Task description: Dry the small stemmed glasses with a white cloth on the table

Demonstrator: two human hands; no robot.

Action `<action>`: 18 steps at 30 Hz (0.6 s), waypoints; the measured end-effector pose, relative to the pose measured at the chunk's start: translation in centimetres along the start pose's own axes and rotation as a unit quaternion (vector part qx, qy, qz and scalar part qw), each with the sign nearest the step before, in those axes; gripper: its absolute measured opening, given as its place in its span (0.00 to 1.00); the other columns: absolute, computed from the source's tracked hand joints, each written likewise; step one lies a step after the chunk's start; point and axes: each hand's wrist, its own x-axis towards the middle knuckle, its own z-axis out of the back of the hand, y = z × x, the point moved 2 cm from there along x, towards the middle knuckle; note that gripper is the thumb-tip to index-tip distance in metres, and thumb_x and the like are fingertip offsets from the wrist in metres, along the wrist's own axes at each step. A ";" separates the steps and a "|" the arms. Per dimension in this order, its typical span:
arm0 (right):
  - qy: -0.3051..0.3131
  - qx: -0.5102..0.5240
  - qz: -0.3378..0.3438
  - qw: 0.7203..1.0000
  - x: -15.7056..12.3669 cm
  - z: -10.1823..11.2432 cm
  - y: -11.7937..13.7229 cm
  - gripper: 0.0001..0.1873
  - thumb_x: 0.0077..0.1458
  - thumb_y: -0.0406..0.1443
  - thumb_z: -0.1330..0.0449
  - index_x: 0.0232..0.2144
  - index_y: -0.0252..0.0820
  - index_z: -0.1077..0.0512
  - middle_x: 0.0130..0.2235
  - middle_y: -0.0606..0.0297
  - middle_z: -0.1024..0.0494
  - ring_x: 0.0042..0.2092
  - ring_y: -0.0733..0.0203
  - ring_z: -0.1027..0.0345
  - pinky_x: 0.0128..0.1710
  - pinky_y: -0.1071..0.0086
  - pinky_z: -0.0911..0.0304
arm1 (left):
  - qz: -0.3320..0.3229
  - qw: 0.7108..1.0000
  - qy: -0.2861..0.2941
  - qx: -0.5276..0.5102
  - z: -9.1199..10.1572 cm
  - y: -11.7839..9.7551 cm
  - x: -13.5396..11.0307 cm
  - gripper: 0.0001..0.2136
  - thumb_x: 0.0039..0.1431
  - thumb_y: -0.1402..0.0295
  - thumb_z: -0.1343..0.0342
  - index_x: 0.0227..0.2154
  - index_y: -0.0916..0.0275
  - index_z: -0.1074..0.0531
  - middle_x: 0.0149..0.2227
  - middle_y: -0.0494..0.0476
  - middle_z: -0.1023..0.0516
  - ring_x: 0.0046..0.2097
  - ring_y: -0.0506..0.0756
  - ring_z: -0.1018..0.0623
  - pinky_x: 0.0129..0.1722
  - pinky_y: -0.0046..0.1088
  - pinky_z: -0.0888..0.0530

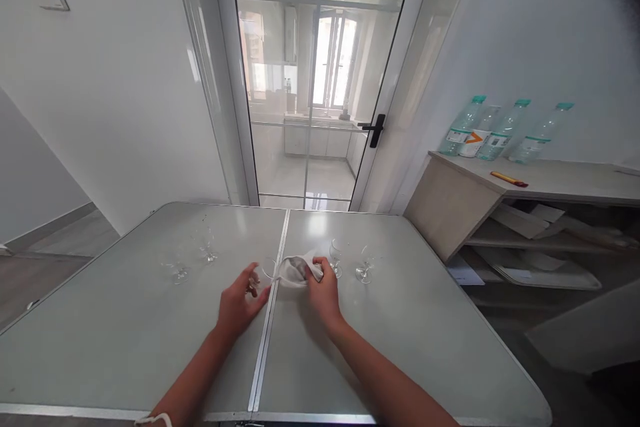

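My left hand (239, 303) grips the base and stem of a clear wine glass (266, 273) that lies tipped sideways over the middle seam of the grey folding table (125, 340). A white cloth (296, 269) is bunched in my right hand (324, 288) and pressed into the glass's bowl. Just right of my right hand stand two upright wine glasses (336, 258) (365, 265). Two more clear glasses (179, 271) (209, 248) stand on the table's left half.
A glass door with a black handle (374, 128) is behind the table. To the right a wooden shelf unit (505, 200) carries several plastic water bottles (505, 130) and an orange pen (508, 179); boards lie on its lower shelves.
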 end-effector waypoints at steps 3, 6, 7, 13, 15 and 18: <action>0.020 -0.012 0.061 0.998 -0.7 -0.7 0.0 0.10 0.58 0.41 0.40 0.39 0.42 0.29 0.31 0.67 0.25 0.32 0.60 0.34 0.33 0.69 0.38 | -0.062 0.995 0.055 0.051 -1.0 -0.7 -0.7 0.24 0.62 0.57 0.41 0.59 0.57 0.34 0.36 0.50 0.21 0.24 0.48 0.26 0.29 0.24 0.28; 0.083 -0.058 0.114 0.988 -1.5 -0.9 -0.6 0.09 0.51 0.31 0.41 0.37 0.43 0.27 0.31 0.67 0.23 0.31 0.59 0.33 0.34 0.69 0.38 | -0.092 0.991 0.061 0.079 -1.5 -1.0 -0.9 0.24 0.62 0.57 0.41 0.59 0.57 0.33 0.36 0.51 0.20 0.23 0.49 0.25 0.27 0.24 0.29; 0.096 -0.077 0.143 0.982 -1.7 -0.9 -0.8 0.11 0.48 0.29 0.41 0.36 0.44 0.27 0.33 0.66 0.22 0.34 0.58 0.31 0.37 0.67 0.37 | -0.097 0.990 0.061 0.083 -1.6 -1.0 -0.9 0.24 0.61 0.57 0.41 0.59 0.57 0.32 0.37 0.52 0.19 0.24 0.49 0.24 0.27 0.24 0.29; 0.239 -0.055 0.186 0.952 -1.8 -0.6 -1.2 0.17 0.56 0.35 0.43 0.49 0.45 0.32 0.35 0.66 0.24 0.34 0.59 0.35 0.37 0.68 0.38 | -0.137 0.985 0.058 0.088 -2.0 -0.9 -1.4 0.25 0.59 0.62 0.40 0.60 0.57 0.32 0.39 0.57 0.17 0.30 0.54 0.19 0.29 0.26 0.26; 0.306 -0.053 0.161 0.937 -1.7 -0.6 -1.2 0.21 0.60 0.38 0.44 0.56 0.46 0.36 0.32 0.70 0.29 0.31 0.62 0.38 0.35 0.70 0.40 | -0.174 0.978 0.072 0.092 -2.2 -0.7 -1.8 0.27 0.57 0.65 0.40 0.60 0.57 0.32 0.39 0.58 0.16 0.32 0.56 0.17 0.31 0.27 0.25; 0.364 -0.043 0.152 0.918 -1.6 -0.5 -1.4 0.24 0.62 0.42 0.44 0.60 0.47 0.39 0.34 0.70 0.30 0.34 0.61 0.38 0.38 0.68 0.41 | -0.214 0.968 0.086 0.100 -2.4 -0.4 -2.2 0.29 0.56 0.67 0.39 0.62 0.58 0.33 0.38 0.59 0.16 0.32 0.57 0.17 0.30 0.28 0.24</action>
